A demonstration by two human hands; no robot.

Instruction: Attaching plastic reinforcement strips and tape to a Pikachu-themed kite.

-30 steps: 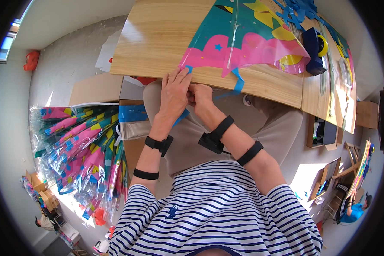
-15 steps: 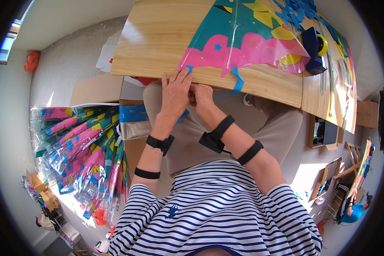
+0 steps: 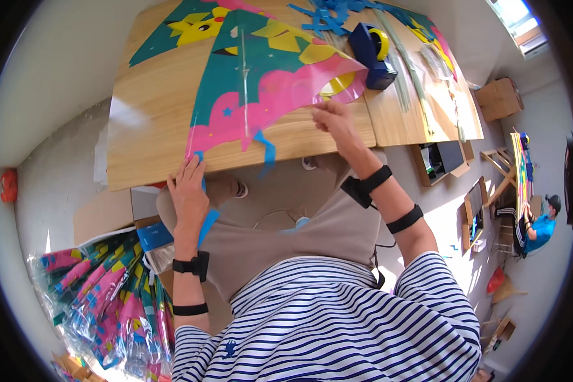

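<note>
A pink and teal printed plastic sheet (image 3: 235, 111) lies on the wooden table, its right end curled up and see-through. My left hand (image 3: 188, 191) is at the table's front edge, fingers stretched flat over the sheet's lower left corner and a blue strip (image 3: 207, 226) that passes under the hand. Another blue strip (image 3: 267, 153) hangs from the sheet's lower edge. My right hand (image 3: 339, 124) is raised by the curled end, thumb and fingers pinched together; whatever they hold, if anything, is too small to make out.
A dark blue tape dispenser (image 3: 370, 57) with a yellow roll stands beyond my right hand. Loose blue strips (image 3: 334, 14) and thin clear rods (image 3: 420, 89) lie at the back. Many folded printed sheets (image 3: 102, 286) fill the lower left. A person (image 3: 541, 229) sits at far right.
My right hand has left my left hand and moved right, up to the curled end of the sheet. The left hand stays at the corner. The whole view has swung right.
</note>
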